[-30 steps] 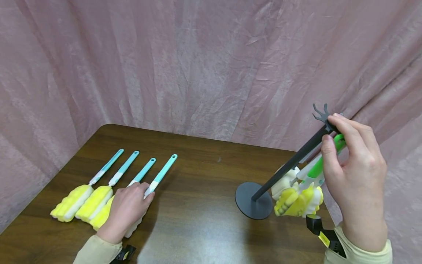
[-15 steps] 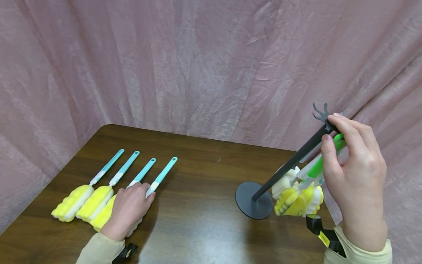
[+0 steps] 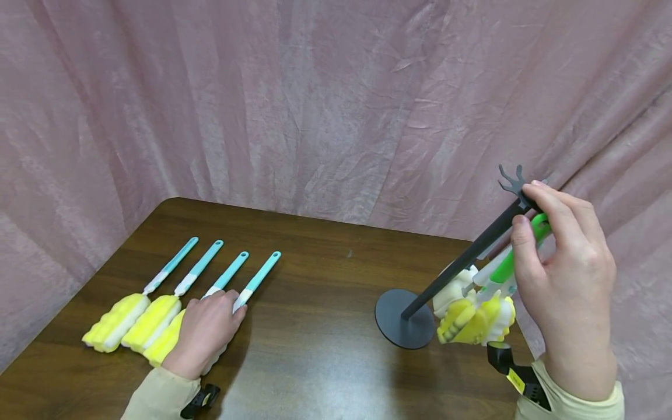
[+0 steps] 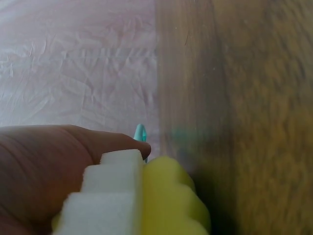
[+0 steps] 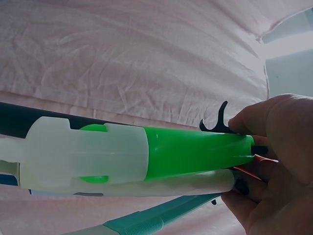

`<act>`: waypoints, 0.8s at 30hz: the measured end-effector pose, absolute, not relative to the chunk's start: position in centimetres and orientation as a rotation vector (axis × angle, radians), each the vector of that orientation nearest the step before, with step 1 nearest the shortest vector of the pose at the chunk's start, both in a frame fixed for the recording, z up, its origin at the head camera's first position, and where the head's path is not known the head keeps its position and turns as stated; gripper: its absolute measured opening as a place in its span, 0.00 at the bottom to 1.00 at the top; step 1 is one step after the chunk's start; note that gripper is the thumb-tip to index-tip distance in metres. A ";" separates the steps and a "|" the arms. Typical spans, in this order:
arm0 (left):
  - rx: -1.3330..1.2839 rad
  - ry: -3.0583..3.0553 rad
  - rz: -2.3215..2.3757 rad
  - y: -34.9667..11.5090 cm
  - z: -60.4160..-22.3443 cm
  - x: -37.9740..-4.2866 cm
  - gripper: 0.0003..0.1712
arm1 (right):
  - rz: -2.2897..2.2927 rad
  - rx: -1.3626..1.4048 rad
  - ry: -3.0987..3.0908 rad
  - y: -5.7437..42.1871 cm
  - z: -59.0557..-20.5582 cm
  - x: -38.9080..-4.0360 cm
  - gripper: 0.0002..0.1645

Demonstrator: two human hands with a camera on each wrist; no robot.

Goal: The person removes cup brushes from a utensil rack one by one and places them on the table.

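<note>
My left hand (image 3: 210, 332) grips the rightmost turquoise-handled sponge bottle brush (image 3: 258, 281) near where the handle meets the head. In the left wrist view, that brush's white and yellow sponge head (image 4: 166, 200) lies beside the hand. Farther right, my right hand (image 3: 569, 280) holds the hooked top of a black stand (image 3: 467, 256), thumb on one side and fingers on the other. A green-handled sponge brush (image 5: 195, 152) hangs from the stand right by those fingers. Below it, yellow and white sponge heads (image 3: 475, 318) cluster beside the pole.
Three similar sponge brushes, the left one (image 3: 118, 321), the second (image 3: 152, 324) and the third (image 3: 228, 274), lie side by side on the wooden table (image 3: 315, 303). The stand's round base (image 3: 404, 319) rests near the right edge. A pink curtain (image 3: 336, 105) hangs behind.
The rightmost turquoise brush has slid slightly toward me, and my left hand has shifted a little to the right. The right hand and the stand stay in place.
</note>
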State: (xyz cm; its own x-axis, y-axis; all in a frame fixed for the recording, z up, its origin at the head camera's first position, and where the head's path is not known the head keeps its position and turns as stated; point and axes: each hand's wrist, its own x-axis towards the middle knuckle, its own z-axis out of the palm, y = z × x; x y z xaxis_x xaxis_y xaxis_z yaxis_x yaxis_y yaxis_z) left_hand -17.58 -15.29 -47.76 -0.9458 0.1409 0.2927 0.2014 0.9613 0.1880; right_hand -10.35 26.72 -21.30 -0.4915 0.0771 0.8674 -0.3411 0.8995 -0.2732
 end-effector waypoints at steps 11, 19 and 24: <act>-0.245 -2.860 -0.338 -15.3 -47.7 -17.6 0.10 | 0.523 0.203 -2.018 26.6 -21.2 -10.4 0.21; -0.242 -2.870 -0.328 -15.2 -47.7 -17.6 0.10 | 0.516 0.208 -2.009 26.8 -21.4 -10.6 0.21; -0.240 -2.880 -0.333 -15.2 -47.7 -17.7 0.09 | 0.513 0.224 -2.003 26.8 -21.3 -10.6 0.21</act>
